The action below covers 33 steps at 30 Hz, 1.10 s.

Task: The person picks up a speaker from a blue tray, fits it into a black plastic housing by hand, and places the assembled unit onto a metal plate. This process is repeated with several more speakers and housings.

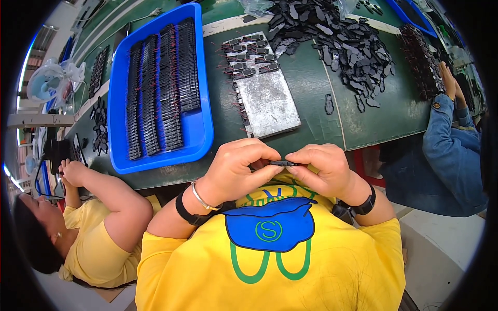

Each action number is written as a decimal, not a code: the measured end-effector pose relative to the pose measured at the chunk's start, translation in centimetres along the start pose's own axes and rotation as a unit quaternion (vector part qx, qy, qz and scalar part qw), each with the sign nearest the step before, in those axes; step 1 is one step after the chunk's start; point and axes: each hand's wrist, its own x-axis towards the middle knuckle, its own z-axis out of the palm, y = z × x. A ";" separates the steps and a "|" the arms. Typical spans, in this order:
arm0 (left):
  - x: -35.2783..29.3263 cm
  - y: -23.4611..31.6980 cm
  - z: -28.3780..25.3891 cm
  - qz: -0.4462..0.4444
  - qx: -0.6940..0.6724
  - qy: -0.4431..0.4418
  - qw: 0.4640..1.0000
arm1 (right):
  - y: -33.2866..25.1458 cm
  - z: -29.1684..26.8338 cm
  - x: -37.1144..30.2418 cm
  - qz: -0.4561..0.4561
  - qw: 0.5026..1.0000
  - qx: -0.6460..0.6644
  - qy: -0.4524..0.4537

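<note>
In front of my chest, my left hand (236,167) and my right hand (328,168) pinch a small, flat black plastic part (283,163) between thumbs and fingertips. The part is seen edge-on, and the fingers cover its ends. Just beyond my hands, a grey metal block (270,106) lies on the green table (311,122). Rows of small black parts with thin red wires (239,58) sit on its far end, and more line its left side. One loose flat black piece (329,103) rests right of the block.
To the left, a blue tray (206,124) holds long rows of black wired parts (150,93). A large heap of flat black pieces (358,57) spreads across the back right. One co-worker's bent arm (111,194) is at left; another's denim sleeve (441,124) reaches in at right.
</note>
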 end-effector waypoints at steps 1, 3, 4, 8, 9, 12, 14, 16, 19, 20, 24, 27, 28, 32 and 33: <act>0.0 -0.1 -0.1 0.000 0.000 -0.005 1.000 | 0.0 0.0 0.0 0.000 1.000 0.000 0.000; 0.0 -0.2 -0.2 0.001 0.000 -0.016 1.000 | -0.1 -0.1 0.1 0.005 1.000 0.002 -0.005; 0.0 -0.2 -0.2 0.001 0.000 -0.016 1.000 | -0.1 -0.1 0.1 0.008 1.000 0.003 -0.008; 0.1 -0.3 -0.4 -0.021 -0.041 -0.028 0.999 | 0.0 0.1 -0.1 0.015 1.000 0.003 -0.002; 0.1 -0.4 -0.5 -0.050 -0.084 -0.032 0.995 | -0.1 0.2 -0.1 0.014 1.000 0.003 -0.002; 0.0 -0.8 -0.4 -0.107 -0.168 -0.038 0.979 | -0.7 0.6 0.2 0.028 0.999 -0.017 0.031; 0.0 -1.2 -0.4 -0.172 -0.319 -0.029 0.932 | -1.0 0.7 0.5 0.021 0.999 -0.027 0.042; 0.1 -1.3 -0.3 -0.202 -0.390 -0.024 0.898 | -1.2 0.9 0.8 0.008 0.997 -0.046 0.064; 0.2 -1.2 -0.3 -0.214 -0.434 -0.017 0.875 | -1.2 1.1 0.9 -0.002 0.995 -0.063 0.073; 0.3 -1.1 -0.3 -0.214 -0.434 -0.017 0.875 | -1.1 1.2 0.9 -0.006 0.994 -0.072 0.077; 0.4 -0.8 -0.3 -0.229 -0.427 -0.007 0.875 | -1.1 1.3 1.1 -0.045 0.988 -0.116 0.089; 0.4 -0.9 -0.3 -0.228 -0.434 -0.020 0.871 | -0.9 1.3 1.2 -0.073 0.982 -0.141 0.099; 0.4 -0.9 -0.2 -0.228 -0.434 -0.020 0.871 | -0.8 1.3 1.2 -0.086 0.979 -0.153 0.103; 0.6 -0.9 -0.1 -0.223 -0.456 -0.018 0.861 | -0.9 1.2 1.2 -0.085 0.975 -0.186 0.092; 0.6 -1.0 -0.1 -0.226 -0.458 -0.016 0.859 | -0.9 1.2 1.2 -0.085 0.975 -0.186 0.092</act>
